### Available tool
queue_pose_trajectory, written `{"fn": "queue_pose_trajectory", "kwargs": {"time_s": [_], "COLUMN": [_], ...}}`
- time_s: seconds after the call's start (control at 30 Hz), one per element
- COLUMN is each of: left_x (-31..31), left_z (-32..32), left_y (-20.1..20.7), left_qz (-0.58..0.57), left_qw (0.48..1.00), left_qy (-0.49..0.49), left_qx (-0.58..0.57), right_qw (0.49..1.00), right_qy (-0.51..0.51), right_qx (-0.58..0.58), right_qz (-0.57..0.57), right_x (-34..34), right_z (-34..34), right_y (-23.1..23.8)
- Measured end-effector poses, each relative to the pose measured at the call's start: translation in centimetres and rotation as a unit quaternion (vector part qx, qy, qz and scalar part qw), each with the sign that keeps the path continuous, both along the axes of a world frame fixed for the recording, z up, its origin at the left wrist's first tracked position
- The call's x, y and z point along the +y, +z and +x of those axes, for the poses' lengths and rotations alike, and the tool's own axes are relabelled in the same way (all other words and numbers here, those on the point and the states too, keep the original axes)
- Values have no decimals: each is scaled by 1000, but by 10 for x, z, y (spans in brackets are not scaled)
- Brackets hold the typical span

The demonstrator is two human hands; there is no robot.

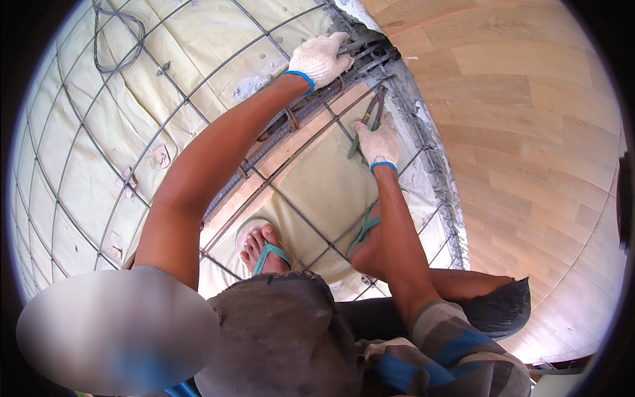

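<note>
My left hand (pixel 319 61), in a white knitted glove with a blue cuff, reaches into the dark gap at the slab edge. Its fingers are bent beside the steel bars (pixel 374 55) there; what they grip is too small to make out. Nearer to me, my right hand (pixel 380 141), gloved the same way, is closed on green-handled pincers (pixel 378 106). The dark jaws of the pincers point away from me, just short of the bars. Part of the handles is hidden under the glove.
A rebar mesh (pixel 188 99) spreads over pale sheeting (pixel 218 86), with a wire coil (pixel 119 66) at far left. A timber strip (pixel 291 155) lies beside the beam bars. Rough concrete edging (pixel 430 139) borders the wood-look floor (pixel 516 126). My sandalled feet stand among the bars.
</note>
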State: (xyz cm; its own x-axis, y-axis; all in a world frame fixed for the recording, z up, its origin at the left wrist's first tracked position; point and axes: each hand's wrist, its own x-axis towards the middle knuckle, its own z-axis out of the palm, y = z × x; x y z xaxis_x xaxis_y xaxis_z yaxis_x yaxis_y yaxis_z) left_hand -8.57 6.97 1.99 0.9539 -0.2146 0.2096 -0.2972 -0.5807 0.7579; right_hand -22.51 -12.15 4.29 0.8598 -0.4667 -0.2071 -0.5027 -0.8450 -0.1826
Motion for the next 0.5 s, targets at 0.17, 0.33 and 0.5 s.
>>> {"fn": "queue_pose_trajectory", "kwargs": {"time_s": [0.17,0.33,0.5], "left_x": [28,31,26], "left_z": [-28,-39,-36], "left_y": [-18,-22,-13], "left_qz": [80,101,86], "left_qw": [994,993,993], "left_qy": [-57,-63,-78], "left_qx": [41,11,18], "right_qw": [999,935,700], "right_qy": [14,-86,-166], "right_qx": [33,-39,-90], "right_qz": [-16,343,688], "right_x": [-5,-12,-20], "right_z": [10,2,18], "right_y": [0,-3,21]}}
